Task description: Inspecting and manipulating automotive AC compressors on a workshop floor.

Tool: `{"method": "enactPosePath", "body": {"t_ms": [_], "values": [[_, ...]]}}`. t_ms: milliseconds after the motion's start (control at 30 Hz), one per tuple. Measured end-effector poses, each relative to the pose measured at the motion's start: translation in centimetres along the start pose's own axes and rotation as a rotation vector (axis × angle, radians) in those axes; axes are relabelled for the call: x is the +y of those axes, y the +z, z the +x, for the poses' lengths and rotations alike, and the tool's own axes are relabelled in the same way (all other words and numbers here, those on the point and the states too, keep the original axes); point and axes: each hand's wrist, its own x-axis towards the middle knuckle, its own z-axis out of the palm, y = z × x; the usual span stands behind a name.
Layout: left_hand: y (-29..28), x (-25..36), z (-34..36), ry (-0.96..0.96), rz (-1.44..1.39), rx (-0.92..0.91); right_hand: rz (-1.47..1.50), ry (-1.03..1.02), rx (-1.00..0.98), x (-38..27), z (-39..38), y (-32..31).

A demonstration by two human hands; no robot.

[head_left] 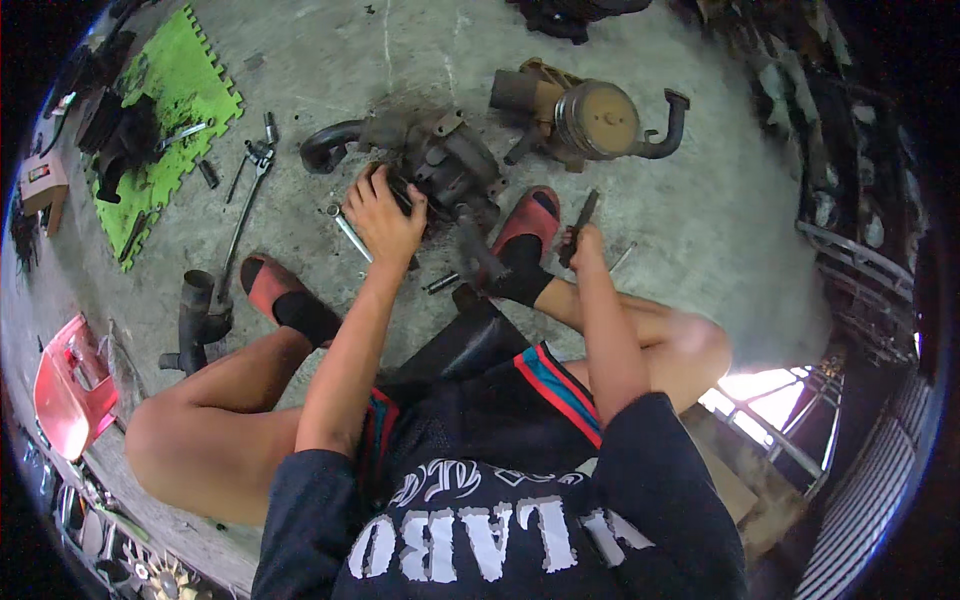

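A dark, greasy metal pump-like housing (450,165) with a curved pipe (332,143) lies on the concrete floor in front of me. My left hand (385,218) is curled over the near left edge of it, fingers bent and thumb apart, gripping a rounded dark part there. What lies beneath the palm is hidden. To the right, beside my red slipper (538,213), my right hand (588,245) is closed around a dark, flat, bar-like tool (590,208) that points away from me. Its exact kind is unclear. A combination wrench (350,235) lies next to my left hand.
A tan pump with a round pulley (597,118) sits at the far right. Leftward lie a long ratchet handle (243,220), sockets (207,173), a dark elbow pipe (200,320), a green foam mat (185,75) and a red plastic container (75,390). Metal racks (860,260) stand at right.
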Motion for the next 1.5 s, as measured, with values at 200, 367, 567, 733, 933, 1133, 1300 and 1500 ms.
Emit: {"method": "enactPosePath", "body": {"t_ms": [200, 367, 567, 733, 933, 1133, 1300, 1500], "values": [[-0.1, -0.3, 0.2, -0.032, -0.033, 0.005, -0.104, -0.728, 0.041, -3.8, -13.6, 3.2], [-0.2, -0.3, 0.9, -0.103, -0.057, -0.078, 0.034, -0.264, -0.432, -5.6, -26.9, 6.2], [1.0, -2.7, 0.9, -0.118, -0.14, -0.096, 0.413, -0.073, -0.294, -3.9, -26.9, 14.1], [1.4, -3.1, 1.4, -0.125, -0.185, -0.089, 0.434, -0.235, -0.16, -1.1, -30.4, 19.1], [0.8, -3.7, 1.4, -0.135, -0.282, -0.054, 0.456, -0.157, -0.219, -2.5, -27.0, 17.5], [1.3, -3.8, 1.7, -0.087, -0.283, 0.013, 0.313, -0.354, -0.198, 2.3, -28.9, 18.6], [0.8, -2.9, 1.8, -0.127, -0.387, -0.016, 0.689, -0.101, -0.281, -2.3, -28.5, 18.2], [1.0, -3.5, 1.8, -0.147, -0.345, 0.002, 0.67, -0.118, -0.286, -1.0, -27.7, 17.9]]}}
